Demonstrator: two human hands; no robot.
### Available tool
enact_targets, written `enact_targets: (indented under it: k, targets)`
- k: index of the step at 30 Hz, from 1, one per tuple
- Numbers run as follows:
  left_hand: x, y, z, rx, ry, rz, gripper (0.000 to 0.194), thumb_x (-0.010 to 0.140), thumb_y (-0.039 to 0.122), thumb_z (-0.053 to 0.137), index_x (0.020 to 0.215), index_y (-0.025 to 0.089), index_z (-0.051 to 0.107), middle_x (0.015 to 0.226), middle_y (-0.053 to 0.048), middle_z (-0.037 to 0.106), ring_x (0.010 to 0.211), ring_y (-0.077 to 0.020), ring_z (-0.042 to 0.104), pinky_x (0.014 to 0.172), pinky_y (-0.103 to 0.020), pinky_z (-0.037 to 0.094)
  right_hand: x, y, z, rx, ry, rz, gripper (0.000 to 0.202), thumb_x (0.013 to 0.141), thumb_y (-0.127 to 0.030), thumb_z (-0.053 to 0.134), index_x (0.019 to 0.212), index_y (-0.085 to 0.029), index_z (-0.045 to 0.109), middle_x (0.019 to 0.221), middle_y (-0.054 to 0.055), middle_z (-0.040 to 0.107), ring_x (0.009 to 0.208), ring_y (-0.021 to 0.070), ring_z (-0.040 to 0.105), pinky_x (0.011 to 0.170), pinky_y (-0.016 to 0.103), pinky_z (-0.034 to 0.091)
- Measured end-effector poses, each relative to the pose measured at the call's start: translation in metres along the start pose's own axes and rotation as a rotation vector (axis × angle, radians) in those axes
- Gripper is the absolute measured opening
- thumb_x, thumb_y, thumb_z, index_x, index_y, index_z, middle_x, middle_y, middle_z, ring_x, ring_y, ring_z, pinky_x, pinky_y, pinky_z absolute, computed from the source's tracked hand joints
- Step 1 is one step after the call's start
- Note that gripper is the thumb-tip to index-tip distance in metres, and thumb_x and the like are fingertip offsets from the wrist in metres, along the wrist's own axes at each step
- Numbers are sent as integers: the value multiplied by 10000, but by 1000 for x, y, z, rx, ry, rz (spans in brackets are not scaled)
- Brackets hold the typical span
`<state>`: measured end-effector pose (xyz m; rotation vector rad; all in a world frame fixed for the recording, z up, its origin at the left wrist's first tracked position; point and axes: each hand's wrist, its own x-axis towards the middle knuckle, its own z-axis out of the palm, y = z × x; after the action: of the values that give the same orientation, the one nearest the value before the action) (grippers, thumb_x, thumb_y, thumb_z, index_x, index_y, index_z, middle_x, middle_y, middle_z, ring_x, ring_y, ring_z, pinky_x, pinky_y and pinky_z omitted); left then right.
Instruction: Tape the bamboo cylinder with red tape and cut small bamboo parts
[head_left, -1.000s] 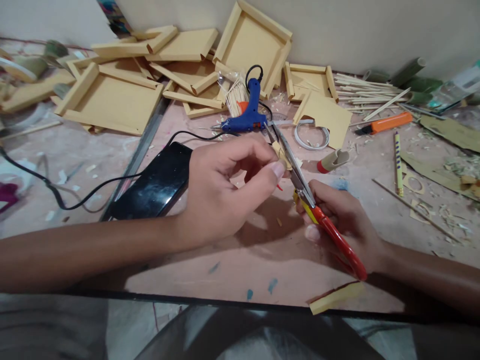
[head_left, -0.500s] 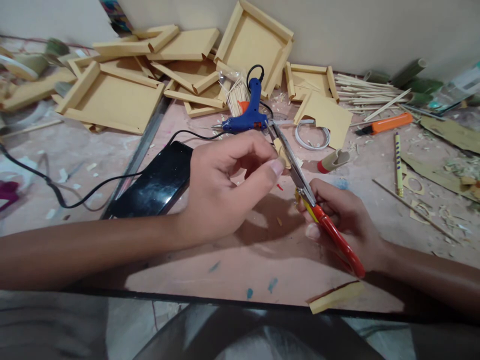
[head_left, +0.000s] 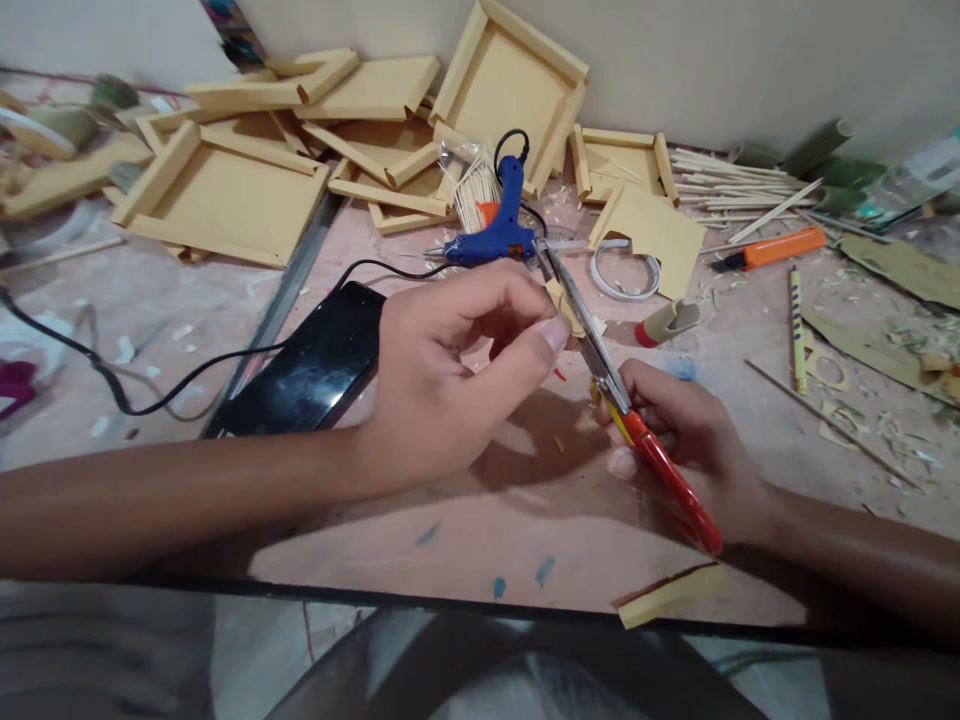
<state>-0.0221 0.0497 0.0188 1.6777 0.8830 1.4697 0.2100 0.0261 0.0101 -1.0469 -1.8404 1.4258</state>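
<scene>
Between thumb and forefinger, my left hand [head_left: 465, 360] pinches a small tan piece of cardboard [head_left: 564, 305] above the table. My right hand [head_left: 682, 440] is wrapped around the red and yellow handles of a pair of scissors [head_left: 600, 360]. The scissor blades point up and to the left, and the cardboard piece lies at them, close to my left fingertips. How far the blades are apart is hard to make out. Part of the cardboard is hidden behind my left thumb and fingers.
Behind my hands lie a blue glue gun [head_left: 495, 230], a tape roll [head_left: 624, 270] and stacked cardboard trays [head_left: 232, 190]. A black phone [head_left: 307, 370] lies left. An orange cutter [head_left: 780, 248], a pencil [head_left: 797, 330] and thin sticks [head_left: 735, 190] are at the right. A cardboard strip [head_left: 671, 595] rests at the front edge.
The scissors' handles have shifted very slightly left with my right hand. My left hand holds the cardboard piece in almost the same place.
</scene>
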Motion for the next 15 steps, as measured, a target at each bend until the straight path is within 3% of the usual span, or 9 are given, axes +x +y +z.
enact_targets:
  k: [9, 13, 15]
  targets:
    - [0, -1, -1, 6, 11, -21, 218, 972, 210, 736, 765, 233, 672, 717, 1, 657, 598, -133, 573, 531, -339, 451, 2, -3, 0, 39, 56, 68, 538, 821, -550, 940, 802, -242, 499, 641, -89, 418, 531, 77, 310, 451, 248, 223]
    - [-1, -2, 0, -12, -66, -31, 230, 986, 205, 711, 767, 219, 644, 678, 18, 619, 574, -116, 542, 505, -305, 414, 2, -2, -4, 49, 98, 57, 493, 915, -640, 819, 844, -244, 533, 698, -50, 497, 581, 112, 376, 503, 282, 272]
    - [-2, -2, 1, -21, -124, -13, 226, 983, 191, 702, 769, 211, 631, 649, 30, 603, 557, -106, 528, 488, -285, 398, 1, -1, -6, 77, 56, 22, 458, 977, -649, 741, 893, -246, 540, 745, -39, 519, 602, 123, 422, 533, 298, 330]
